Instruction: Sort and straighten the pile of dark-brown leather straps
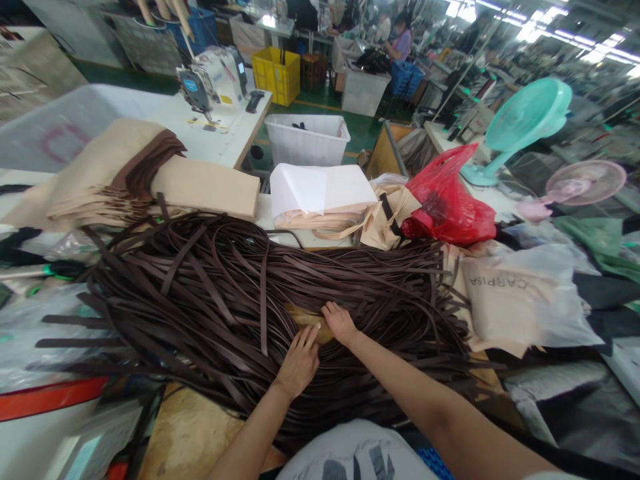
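Observation:
A large heap of dark brown flat straps (215,280) spreads across the work surface before me, looped at the left and loose-ended at the right. In a gap among them, yellowish board (300,313) shows. My left hand (300,360) lies on the straps at the gap's near side, fingers stretched forward and resting on top. Just to its right, my right hand (340,322) is over the gap, its fingertips touching the edge of the far straps. Its fingers are slightly bent and apart. No strap is visibly gripped in either hand.
Behind the straps lie beige folded panels (207,187), a stack under white paper (320,190) and a red plastic bag (450,200). A sewing machine (215,80) stands at the back left. Fans, including a teal one (527,117), and a clear bag (530,293) are at right.

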The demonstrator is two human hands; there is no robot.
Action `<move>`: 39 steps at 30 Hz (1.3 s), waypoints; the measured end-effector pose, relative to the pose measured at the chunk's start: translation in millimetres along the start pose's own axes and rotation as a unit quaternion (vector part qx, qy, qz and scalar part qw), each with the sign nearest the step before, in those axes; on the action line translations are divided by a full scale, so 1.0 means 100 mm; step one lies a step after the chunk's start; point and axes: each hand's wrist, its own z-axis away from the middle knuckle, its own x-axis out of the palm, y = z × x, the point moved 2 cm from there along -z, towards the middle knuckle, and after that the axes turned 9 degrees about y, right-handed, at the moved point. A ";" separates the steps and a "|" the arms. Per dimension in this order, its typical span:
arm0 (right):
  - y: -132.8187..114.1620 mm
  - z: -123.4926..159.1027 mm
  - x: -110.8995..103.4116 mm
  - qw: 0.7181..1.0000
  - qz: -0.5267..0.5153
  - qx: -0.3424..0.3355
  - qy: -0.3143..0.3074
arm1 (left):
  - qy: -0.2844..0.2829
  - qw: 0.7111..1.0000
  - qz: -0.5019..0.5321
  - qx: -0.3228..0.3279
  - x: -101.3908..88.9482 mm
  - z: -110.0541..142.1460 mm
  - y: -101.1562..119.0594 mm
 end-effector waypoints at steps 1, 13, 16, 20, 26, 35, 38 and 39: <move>-0.03 0.02 0.01 1.000 -0.010 -0.017 -0.005 | 0.000 1.000 -0.001 0.004 0.00 -0.01 0.00; 0.10 0.08 -0.12 0.998 -0.065 0.009 -0.025 | -0.035 0.999 -0.014 0.005 0.00 -0.06 -0.01; 0.17 -0.10 -0.15 0.997 -0.050 0.060 0.000 | -0.038 0.999 -0.026 0.001 0.01 -0.04 0.00; 0.21 -0.12 -0.14 0.996 -0.066 0.063 -0.008 | -0.042 0.999 -0.033 0.002 0.01 -0.04 0.01; 0.37 -0.01 -0.20 0.993 -0.084 0.079 0.003 | -0.037 0.999 -0.027 0.004 0.00 -0.04 0.02; 0.18 0.06 -0.14 0.993 -0.069 0.091 0.028 | -0.028 0.999 -0.036 0.001 0.00 -0.05 0.02; 0.18 -0.01 -0.11 0.994 -0.063 0.085 0.029 | -0.030 0.999 -0.039 0.004 0.00 -0.06 0.02; 0.20 -0.02 -0.11 0.994 -0.062 0.081 0.030 | -0.029 0.999 -0.039 0.005 0.00 -0.05 0.02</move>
